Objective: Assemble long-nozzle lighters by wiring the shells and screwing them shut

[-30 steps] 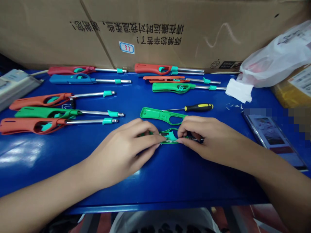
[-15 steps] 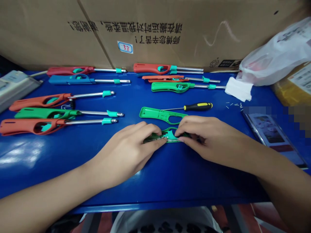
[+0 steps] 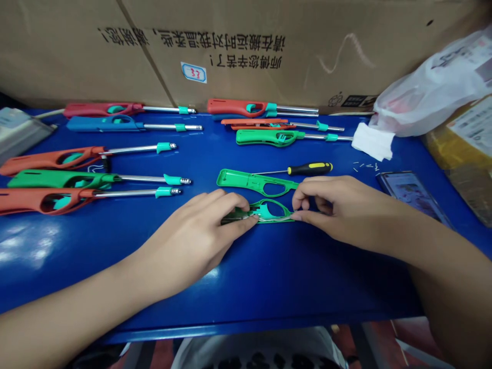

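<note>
An opened green lighter shell half (image 3: 283,207) lies on the blue table, with a turquoise trigger (image 3: 264,211) in it. My left hand (image 3: 215,223) is closed around its left part, thumb and fingers gripping the shell and hiding what is inside there. Along the lower rim runs a thin pale wire (image 3: 279,219). At the shell's right end, my right hand (image 3: 330,202) pinches this wire between thumb and finger. Just behind lies the matching green shell cover (image 3: 238,179), open side up, and a black-and-yellow screwdriver (image 3: 310,168) rests beside it.
Several long lighters line the left, such as a green lighter (image 3: 65,179), and more lie behind, including a red lighter (image 3: 236,106). At right are small screws (image 3: 365,165), white tissue (image 3: 372,142), a phone (image 3: 411,192) and a plastic bag (image 3: 426,87). A cardboard box (image 3: 246,20) stands behind.
My right hand has slid right from beside the trigger to the shell's right end, uncovering the trigger opening and wire. My left hand keeps its hold. The view has shifted slightly.
</note>
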Tool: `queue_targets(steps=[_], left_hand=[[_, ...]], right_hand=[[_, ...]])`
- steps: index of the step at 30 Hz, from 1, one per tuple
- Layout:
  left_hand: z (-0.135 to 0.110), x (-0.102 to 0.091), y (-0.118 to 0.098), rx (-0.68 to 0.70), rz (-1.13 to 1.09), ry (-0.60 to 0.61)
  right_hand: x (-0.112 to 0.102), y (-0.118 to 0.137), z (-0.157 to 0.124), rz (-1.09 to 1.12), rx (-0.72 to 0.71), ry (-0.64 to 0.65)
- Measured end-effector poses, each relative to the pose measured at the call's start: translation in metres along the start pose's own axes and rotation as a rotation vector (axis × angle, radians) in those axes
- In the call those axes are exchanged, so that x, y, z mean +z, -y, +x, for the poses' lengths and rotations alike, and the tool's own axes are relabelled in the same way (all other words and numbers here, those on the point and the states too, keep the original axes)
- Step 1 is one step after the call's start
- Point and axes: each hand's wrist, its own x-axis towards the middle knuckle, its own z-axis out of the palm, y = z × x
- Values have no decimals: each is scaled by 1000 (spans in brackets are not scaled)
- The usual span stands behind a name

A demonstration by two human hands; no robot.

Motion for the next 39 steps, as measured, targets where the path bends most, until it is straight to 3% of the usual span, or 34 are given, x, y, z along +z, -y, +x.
queue_targets(steps=[5,12,21,28,39], left_hand=[[2,-3,2,-7,-88,-31],[7,-20,12,-165,-249,-83],[8,-12,25,-293,-498,-40],[9,-18,23,-277,-425,-10],[8,-34,31,-485,-392,-32]], right_hand=[[-1,1,0,3,12,11],[-2,0,-3,-65,27,-2],[0,-2,-5,-80,44,-3],[1,-2,-5,-90,37,-17],[-2,-5,-4,-77,33,-14]])
